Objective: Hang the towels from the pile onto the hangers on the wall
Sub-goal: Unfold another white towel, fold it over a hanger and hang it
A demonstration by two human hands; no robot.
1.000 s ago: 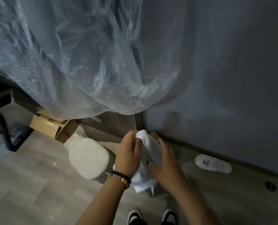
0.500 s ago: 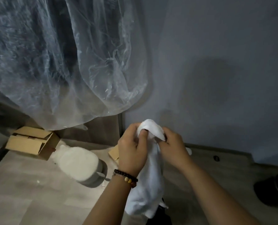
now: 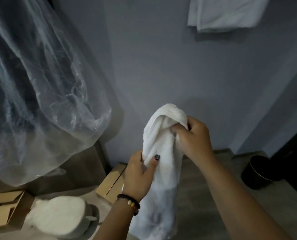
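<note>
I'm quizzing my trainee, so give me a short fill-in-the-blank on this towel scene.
1. Both hands grip one ____ towel.
2. The beaded bracelet sits on the ____ wrist.
3. The right hand holds the towel ____ than the left hand.
4. Another towel hangs on the wall at upper ____.

Missing: white; left; higher; right

A fluffy white terry-cloth towel (image 3: 163, 149) is seen; at ten o'clock, glossy crinkled plastic sheeting (image 3: 40, 87); at seven, matt cardboard boxes (image 3: 4, 210).
</note>
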